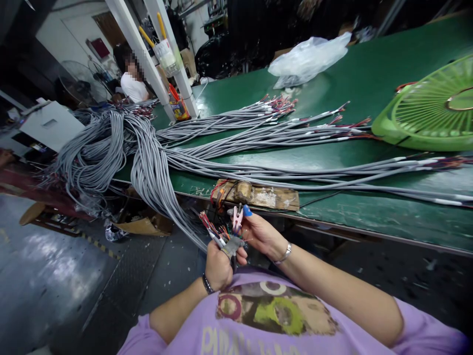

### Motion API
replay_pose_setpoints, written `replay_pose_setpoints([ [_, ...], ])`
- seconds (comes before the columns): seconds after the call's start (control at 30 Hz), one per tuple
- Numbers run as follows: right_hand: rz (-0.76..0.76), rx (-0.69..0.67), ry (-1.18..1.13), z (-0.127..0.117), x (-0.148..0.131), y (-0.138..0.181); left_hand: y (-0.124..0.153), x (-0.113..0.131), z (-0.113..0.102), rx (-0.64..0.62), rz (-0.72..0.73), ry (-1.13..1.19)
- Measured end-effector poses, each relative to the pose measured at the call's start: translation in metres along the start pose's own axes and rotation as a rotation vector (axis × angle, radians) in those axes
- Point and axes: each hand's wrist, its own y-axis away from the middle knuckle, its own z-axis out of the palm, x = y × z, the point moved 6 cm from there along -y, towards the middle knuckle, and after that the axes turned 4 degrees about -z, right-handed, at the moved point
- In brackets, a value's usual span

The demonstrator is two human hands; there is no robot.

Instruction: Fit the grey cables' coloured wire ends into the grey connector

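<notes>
My left hand (219,266) is closed low in front of my body around the ends of several grey cables (194,235), with grey wrapping on its thumb or finger. Fanned-out thin coloured wires (210,226) stick up from that grip. Beside it, to the right, my right hand (260,235) has its fingers pinched together and a blue cover on the thumb tip. A small pink clip-like thing (237,219) with two prongs stands at those fingertips, close to the wires. The fingers partly hide how it is held.
Long grey cable bundles (229,143) lie over the green table (369,217) and hang off its left edge. A wooden board (273,197) sits at the front edge. Beyond are a green fan (439,108), a plastic bag (310,59), white posts (140,59) and a seated person (133,88).
</notes>
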Motion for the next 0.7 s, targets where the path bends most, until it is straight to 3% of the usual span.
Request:
replay_pose_setpoints([
  [0.13,0.037,0.053,-0.054,-0.003,0.002,0.002,0.002,-0.001,-0.001,-0.012,-0.006,-0.016],
  [0.3,0.112,-0.029,-0.059,-0.001,0.003,0.005,0.008,0.001,-0.003,-0.035,0.051,-0.056],
  [0.5,0.040,-0.012,0.051,0.001,-0.006,0.009,0.009,0.007,-0.007,0.005,0.124,-0.013],
  [0.7,0.070,0.013,0.084,0.002,-0.008,0.008,0.004,0.009,-0.004,0.023,0.163,-0.034],
])
